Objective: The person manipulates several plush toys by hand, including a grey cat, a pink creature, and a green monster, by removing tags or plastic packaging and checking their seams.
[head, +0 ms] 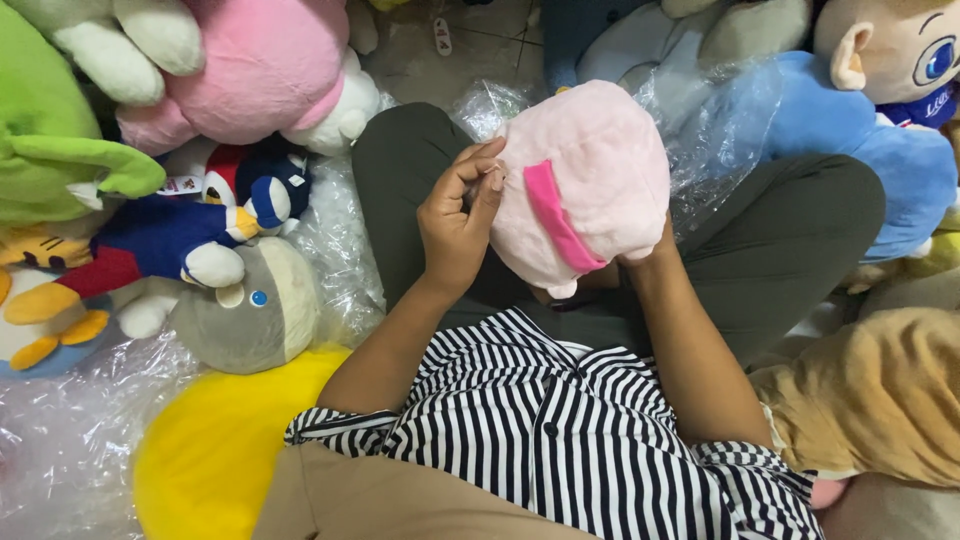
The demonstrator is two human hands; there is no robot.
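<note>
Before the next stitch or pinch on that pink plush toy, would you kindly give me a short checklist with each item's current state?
1. Pink plush toy supported over the lap: ok, the right hand props it from underneath.
2. Left hand at the toy's edge, fingertips pinched: ok.
3. Needle or thread in the pinch: cannot tell, too small.
4. Right hand's grip: cannot tell, mostly hidden behind the toy.
5. Darker pink strip in view: ok.
6. Clear plastic wrap away from the pinch: ok.

**Toys ringed around 1 seated person**

The plush toy [585, 180] sits over the lap, between the 2 hands: left hand [458, 215] touching its left side, right hand [650, 255] under it. Stuffed toys [190, 240] lie left on plastic wrap [60, 430]; more toys [860, 130] lie right.
</note>
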